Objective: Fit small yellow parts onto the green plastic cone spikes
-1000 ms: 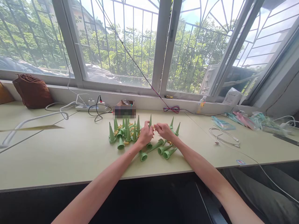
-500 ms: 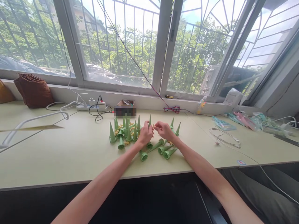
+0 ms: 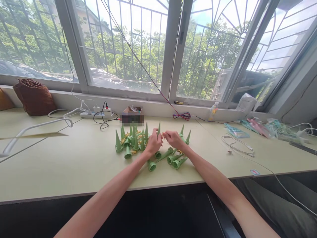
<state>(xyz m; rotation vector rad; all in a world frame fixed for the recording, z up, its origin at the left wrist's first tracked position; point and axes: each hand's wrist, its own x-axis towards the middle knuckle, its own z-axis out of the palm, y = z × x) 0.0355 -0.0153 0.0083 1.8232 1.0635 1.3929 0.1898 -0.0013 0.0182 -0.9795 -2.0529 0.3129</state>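
My left hand (image 3: pixel 154 144) is closed around a green plant-watering spike (image 3: pixel 159 127), whose tip points up above the fingers. Close beside it, my right hand (image 3: pixel 174 138) is closed in a pinch against the spike's side; what its fingertips hold is too small to make out. Left of my hands, several green spikes stand upright in a cluster with small yellow valves (image 3: pixel 134 152) among them. In front of my wrists several hollow spikes lie on their sides, one being an open-ended spike (image 3: pixel 176 164). Two spikes stand behind my right wrist, including an upright spike (image 3: pixel 188 137).
A small cardboard box (image 3: pixel 133 110) and a white power strip (image 3: pixel 92 114) sit along the window wall. A brown bag (image 3: pixel 34 97) stands at left. Toward the right lie a coiled white cable (image 3: pixel 236 145) and plastic packets (image 3: pixel 236 130). The table edge runs under my forearms.
The right fingers have curled slightly at the spike's side. The left hand keeps its hold, and the spikes on the table lie as before. The view has shifted very slightly.
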